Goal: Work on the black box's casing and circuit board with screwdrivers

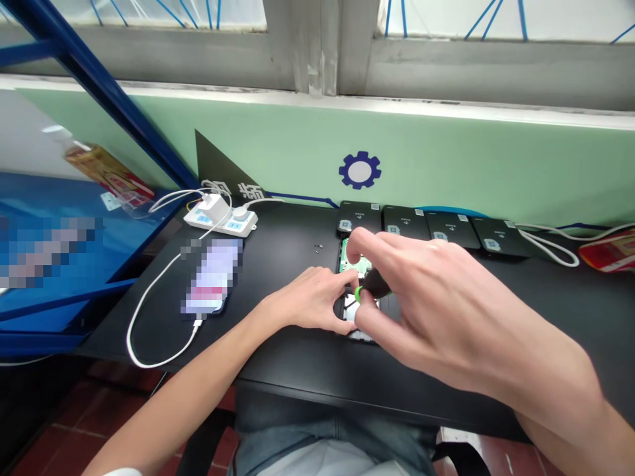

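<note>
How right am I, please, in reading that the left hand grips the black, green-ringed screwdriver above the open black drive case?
Not quite: the head view shows the right hand gripping the black, green-ringed screwdriver, not the left hand; it is above the open black drive case.

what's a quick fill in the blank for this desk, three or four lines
The right hand grips a screwdriver with a ____ ring near its tip.
Just past the left hand, the opened drive shows a green ____.
A row of ____ black drive cases lies along the back of the desk.
A white ____ runs from the phone toward the power strip.

Missing words: green; circuit board; four; cable
</note>
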{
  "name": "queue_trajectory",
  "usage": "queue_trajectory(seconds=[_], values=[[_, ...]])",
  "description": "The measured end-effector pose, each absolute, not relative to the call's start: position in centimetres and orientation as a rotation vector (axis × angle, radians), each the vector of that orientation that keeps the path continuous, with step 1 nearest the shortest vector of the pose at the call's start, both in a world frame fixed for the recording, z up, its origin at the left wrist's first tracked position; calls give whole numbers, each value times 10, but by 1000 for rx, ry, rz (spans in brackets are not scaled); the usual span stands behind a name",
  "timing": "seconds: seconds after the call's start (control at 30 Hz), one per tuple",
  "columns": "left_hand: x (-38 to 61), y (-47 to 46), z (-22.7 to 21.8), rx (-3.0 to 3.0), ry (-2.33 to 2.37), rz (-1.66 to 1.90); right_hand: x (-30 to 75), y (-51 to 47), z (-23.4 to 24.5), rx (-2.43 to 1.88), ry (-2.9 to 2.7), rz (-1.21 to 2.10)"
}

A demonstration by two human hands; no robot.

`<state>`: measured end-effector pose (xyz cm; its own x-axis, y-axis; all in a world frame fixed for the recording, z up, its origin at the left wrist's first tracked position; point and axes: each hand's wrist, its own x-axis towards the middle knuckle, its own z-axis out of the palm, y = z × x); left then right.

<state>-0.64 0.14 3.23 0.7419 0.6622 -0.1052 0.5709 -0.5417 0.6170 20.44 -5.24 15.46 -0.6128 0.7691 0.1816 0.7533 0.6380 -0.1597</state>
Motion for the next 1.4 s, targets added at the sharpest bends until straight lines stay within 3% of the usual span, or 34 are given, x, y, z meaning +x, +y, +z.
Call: queue_trajectory(seconds=[0.23, 0.8, 0.97, 1.4], values=[[-24, 15, 41, 1874, 782, 294, 206, -52, 154, -1206, -2620, 32], [-25, 23, 26, 1962, 710, 320, 204, -55, 152, -1171, -2649, -73], [-25, 24, 26, 1986, 690, 324, 208, -60, 150, -1123, -2667, -270], [-24, 25, 26, 1990, 690, 318, 202, -65, 151, -1280, -2612, -146]])
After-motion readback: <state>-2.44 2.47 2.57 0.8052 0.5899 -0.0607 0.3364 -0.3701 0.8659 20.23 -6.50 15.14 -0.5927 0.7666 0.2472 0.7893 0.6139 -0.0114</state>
